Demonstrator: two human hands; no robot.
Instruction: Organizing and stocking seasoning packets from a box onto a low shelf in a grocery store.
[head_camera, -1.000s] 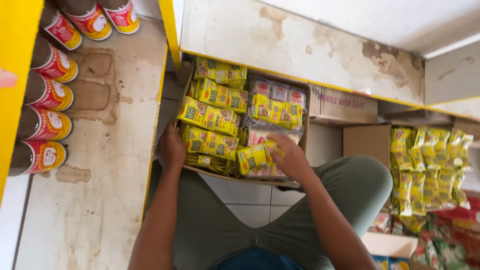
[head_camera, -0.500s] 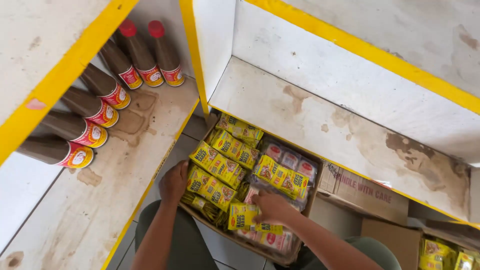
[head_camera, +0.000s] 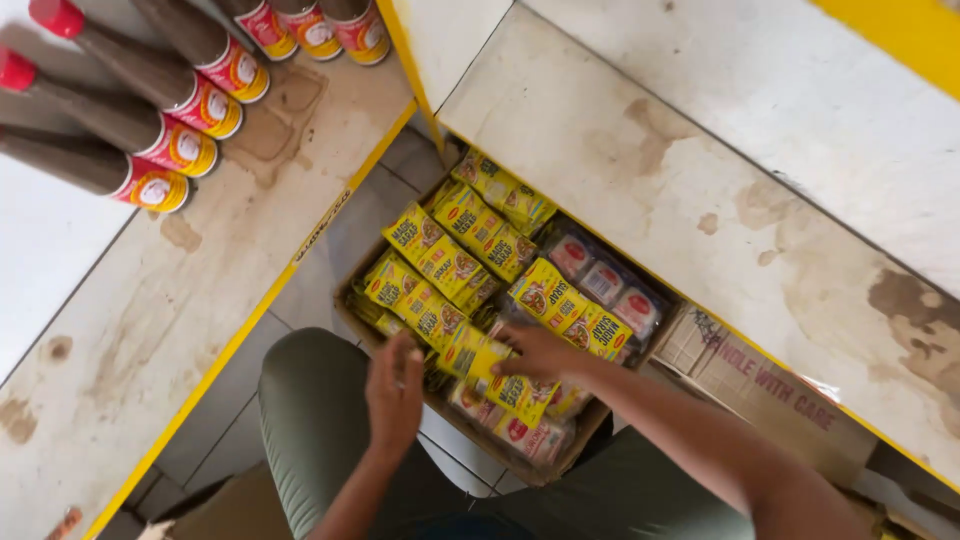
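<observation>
Head view only. My right hand (head_camera: 538, 350) is down in the open cardboard box (head_camera: 347, 305) on the floor between the two shelves. Its fingers are closed on one yellow sachet strip (head_camera: 478, 358) near the box's front edge. My left hand (head_camera: 395, 392) is beside it at the near rim with the fingers straight and together. It's slack and grips nothing, and it touches the rim or the packs there, I can't tell which.

Step, as I judge it: picking stock out of the box, strip gripped but not lifted clear. A lift would need the strip to come free of the packs beside it, since they lie tightly overlapped. The left hand is placed to steady the box.

Counts:
- Yellow strips (head_camera: 440, 262): three rows lying flat, plus the one in my grip. The number of single packs is too overlapped to tell.
- Clear bags of red-and-white sachets (head_camera: 602, 285): two show, one at the back right and one at the front.
- Dark bottles (head_camera: 150, 130) with red caps on the left shelf (head_camera: 150, 330): six in frame, three cut off at the top edge.
- Second closed carton (head_camera: 770, 392): one, under the right shelf (head_camera: 650, 180).
- The right shelf holds nothing that's in frame.
</observation>
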